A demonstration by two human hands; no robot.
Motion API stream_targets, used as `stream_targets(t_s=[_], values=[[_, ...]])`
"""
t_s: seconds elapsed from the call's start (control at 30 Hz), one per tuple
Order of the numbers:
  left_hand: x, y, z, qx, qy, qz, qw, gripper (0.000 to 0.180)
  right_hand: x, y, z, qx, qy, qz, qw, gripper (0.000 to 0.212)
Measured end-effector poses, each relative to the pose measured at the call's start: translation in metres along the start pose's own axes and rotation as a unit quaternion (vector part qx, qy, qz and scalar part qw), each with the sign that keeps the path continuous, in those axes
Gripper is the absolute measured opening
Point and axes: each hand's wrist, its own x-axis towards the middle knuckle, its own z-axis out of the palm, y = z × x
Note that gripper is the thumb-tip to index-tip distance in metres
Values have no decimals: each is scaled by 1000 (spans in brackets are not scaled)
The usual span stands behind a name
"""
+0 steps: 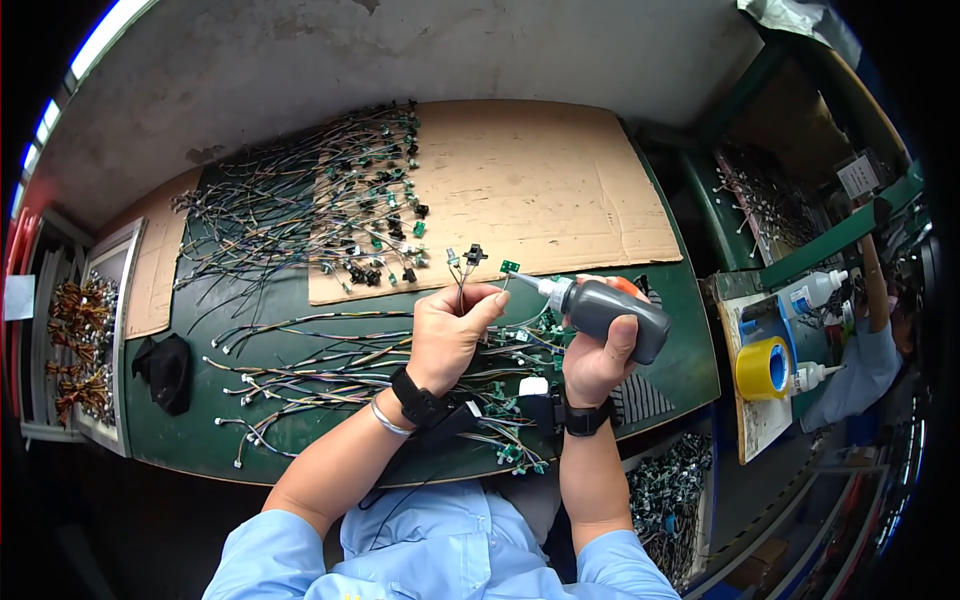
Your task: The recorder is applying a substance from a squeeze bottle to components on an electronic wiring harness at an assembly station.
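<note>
Over the green table, my left hand pinches a wire harness by its thin wires. At the tips of those wires stand a black connector, a small light connector and a little green circuit board. My right hand grips a dark grey squeeze bottle, tilted to the left. Its pale pointed nozzle reaches the green board; whether it touches I cannot tell. Beneath my hands lie several wire harnesses with white plugs on their left ends.
A large pile of harnesses spreads over a cardboard sheet at the back. A black cloth lies on the left. Yellow tape and white bottles stand on a side shelf at right. Another person's sleeve shows beyond it.
</note>
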Motion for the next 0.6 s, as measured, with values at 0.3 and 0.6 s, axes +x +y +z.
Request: stream_targets(t_s=[0.3, 0.6], values=[[0, 0, -1, 4, 1, -3, 1000, 15, 0, -1, -1, -8, -4, 5, 1000, 59], [0, 0, -1, 7, 1, -1, 1000, 15, 0, -2, 2, -13, 0, 0, 1000, 59]])
